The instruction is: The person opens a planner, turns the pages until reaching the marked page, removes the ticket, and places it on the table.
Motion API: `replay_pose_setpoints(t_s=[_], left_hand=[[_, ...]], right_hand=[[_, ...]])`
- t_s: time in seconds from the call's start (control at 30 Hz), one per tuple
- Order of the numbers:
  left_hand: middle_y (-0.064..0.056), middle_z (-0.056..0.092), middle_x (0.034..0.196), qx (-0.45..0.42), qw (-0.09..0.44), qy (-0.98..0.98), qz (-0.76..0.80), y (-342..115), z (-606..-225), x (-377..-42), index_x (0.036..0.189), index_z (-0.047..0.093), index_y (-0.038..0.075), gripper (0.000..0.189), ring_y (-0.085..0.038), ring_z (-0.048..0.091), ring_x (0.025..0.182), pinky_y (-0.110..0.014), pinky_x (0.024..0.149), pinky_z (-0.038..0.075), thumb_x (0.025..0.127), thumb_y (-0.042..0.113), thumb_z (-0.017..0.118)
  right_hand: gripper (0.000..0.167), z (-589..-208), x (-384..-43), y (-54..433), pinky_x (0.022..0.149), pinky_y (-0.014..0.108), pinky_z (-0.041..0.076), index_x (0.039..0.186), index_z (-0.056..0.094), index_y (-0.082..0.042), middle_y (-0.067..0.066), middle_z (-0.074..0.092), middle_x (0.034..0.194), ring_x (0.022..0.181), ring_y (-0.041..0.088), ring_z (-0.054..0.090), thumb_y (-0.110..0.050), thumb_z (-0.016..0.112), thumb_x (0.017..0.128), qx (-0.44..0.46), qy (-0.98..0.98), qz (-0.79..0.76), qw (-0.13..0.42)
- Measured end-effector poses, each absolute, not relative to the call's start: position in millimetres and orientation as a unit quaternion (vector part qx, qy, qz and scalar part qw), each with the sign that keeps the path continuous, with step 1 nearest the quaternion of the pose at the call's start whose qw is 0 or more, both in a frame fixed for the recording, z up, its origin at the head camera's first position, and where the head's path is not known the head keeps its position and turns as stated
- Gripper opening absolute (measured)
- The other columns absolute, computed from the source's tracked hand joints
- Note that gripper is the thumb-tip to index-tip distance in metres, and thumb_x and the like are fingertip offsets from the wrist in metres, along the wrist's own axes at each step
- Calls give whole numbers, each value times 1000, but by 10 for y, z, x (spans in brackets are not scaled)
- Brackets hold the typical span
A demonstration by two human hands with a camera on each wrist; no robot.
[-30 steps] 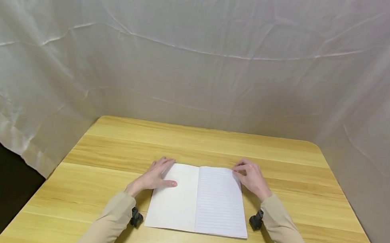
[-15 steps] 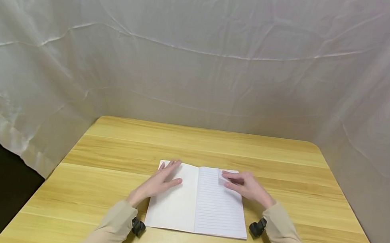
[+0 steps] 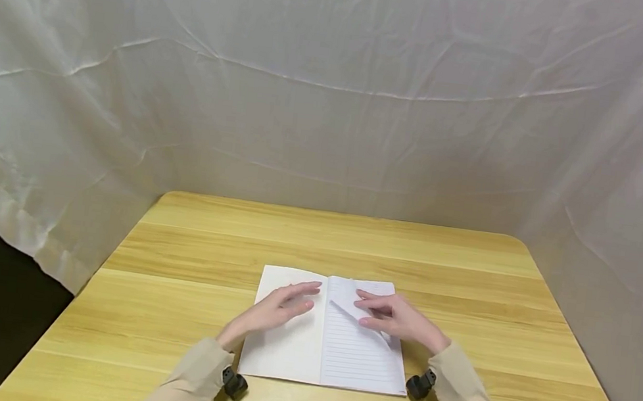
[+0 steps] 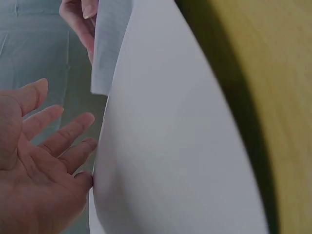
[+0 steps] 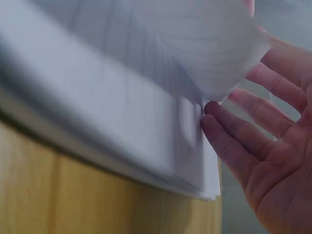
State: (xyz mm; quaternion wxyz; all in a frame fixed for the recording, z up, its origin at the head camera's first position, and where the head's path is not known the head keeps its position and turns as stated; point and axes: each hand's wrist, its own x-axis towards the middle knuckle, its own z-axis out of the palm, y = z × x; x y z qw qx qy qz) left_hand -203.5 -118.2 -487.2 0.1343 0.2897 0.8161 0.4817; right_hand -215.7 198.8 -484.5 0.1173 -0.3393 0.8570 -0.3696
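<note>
An open notebook (image 3: pixel 286 355) lies on the wooden table, its left page blank and its right page lined. A loose lined sheet (image 3: pixel 348 301) of the right side is raised and bent over toward the middle. Behind this lifted page, my right hand (image 3: pixel 403 319) has its fingers spread and extended against it; in the right wrist view the page (image 5: pixel 209 44) hides part of the thumb and fingers. My left hand (image 3: pixel 273 311) is over the blank left page, thumb and fingers apart and relaxed, pointing toward the notebook's middle fold. Nothing is in the left hand.
The light wood table (image 3: pixel 318 233) extends around the notebook. Pale hanging cloth (image 3: pixel 329 129) encloses the back and sides. Black wrist cameras (image 3: pixel 235 384) sit at both cuffs, close to the notebook's lower corners.
My right hand moved from the upper right corner leftward and toward me, lifting and bending the page over. My left hand slid rightward off the left edge toward the middle fold.
</note>
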Motion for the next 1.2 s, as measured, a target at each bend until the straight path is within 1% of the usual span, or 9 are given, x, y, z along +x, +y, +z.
replay_pose_setpoints(t_s=[0.07, 0.27, 0.43, 0.57, 0.7, 0.8, 0.9, 0.97, 1.2], left_hand=[[-16, 52, 152, 294, 137, 816, 478, -1157, -4886, -2044, 151, 45, 4, 50, -35, 46, 144, -54, 121, 35, 106, 26, 50], [-16, 52, 152, 303, 133, 818, 470, -1076, -4905, -2071, 147, 50, 2, 45, -36, 41, 148, -59, 128, 11, 107, 24, 48], [-21, 48, 153, 297, 137, 821, 467, -1043, -4906, -2071, 145, 50, -2, 47, -40, 35, 150, -61, 128, 7, 108, 25, 46], [-25, 46, 153, 289, 138, 822, 471, -1044, -4919, -2063, 143, 51, -4, 46, -43, 33, 149, -61, 127, 8, 107, 24, 46], [-26, 51, 149, 263, 116, 829, 479, -1056, -4953, -2059, 138, 58, -4, 42, -45, 39, 146, -61, 124, 23, 106, 23, 50], [-25, 56, 145, 234, 92, 842, 477, -1067, -4971, -2060, 133, 62, -3, 40, -44, 45, 142, -60, 120, 32, 104, 23, 54], [-25, 58, 142, 203, 70, 857, 468, -1090, -4979, -2056, 129, 65, -3, 40, -44, 48, 139, -59, 119, 34, 103, 25, 57], [-26, 58, 141, 183, 61, 865, 463, -1114, -4976, -2050, 129, 64, -4, 42, -45, 49, 138, -60, 119, 34, 101, 27, 59], [-26, 53, 145, 121, 59, 875, 464, -1199, -4949, -2026, 136, 58, -6, 58, -46, 48, 137, -63, 117, 36, 97, 36, 66]], right_hand=[[44, -4854, -2152, 1967, 108, 42, 51, 130, 67, -3, 23, 51, 149, 134, 41, 54, -31, 69, 95, -343, 855, -369, 120], [46, -4847, -2132, 1904, 111, 50, 45, 130, 67, -4, 21, 50, 150, 137, 40, 51, -32, 70, 95, -347, 858, -359, 116], [45, -4842, -2128, 1872, 113, 51, 43, 130, 67, -3, 21, 49, 151, 139, 41, 48, -32, 69, 95, -353, 856, -359, 115], [45, -4854, -2137, 1876, 113, 49, 44, 131, 65, -2, 22, 49, 151, 138, 41, 49, -29, 69, 96, -351, 850, -376, 117], [46, -4872, -2160, 1921, 112, 54, 42, 134, 63, 0, 23, 51, 149, 138, 43, 49, -25, 68, 96, -328, 847, -403, 115], [48, -4904, -2195, 1990, 115, 61, 36, 136, 60, 2, 24, 53, 147, 141, 47, 43, -24, 69, 96, -302, 858, -403, 99], [50, -4952, -2249, 2065, 117, 67, 29, 136, 58, 5, 28, 52, 147, 142, 52, 38, -22, 70, 95, -281, 876, -386, 76], [53, -4987, -2284, 2113, 117, 69, 27, 138, 56, 6, 30, 48, 149, 143, 54, 36, -20, 70, 94, -268, 886, -371, 67], [63, -5050, -2355, 2202, 116, 66, 32, 144, 49, 6, 31, 44, 151, 140, 52, 40, -24, 72, 93, -231, 907, -347, 62]])
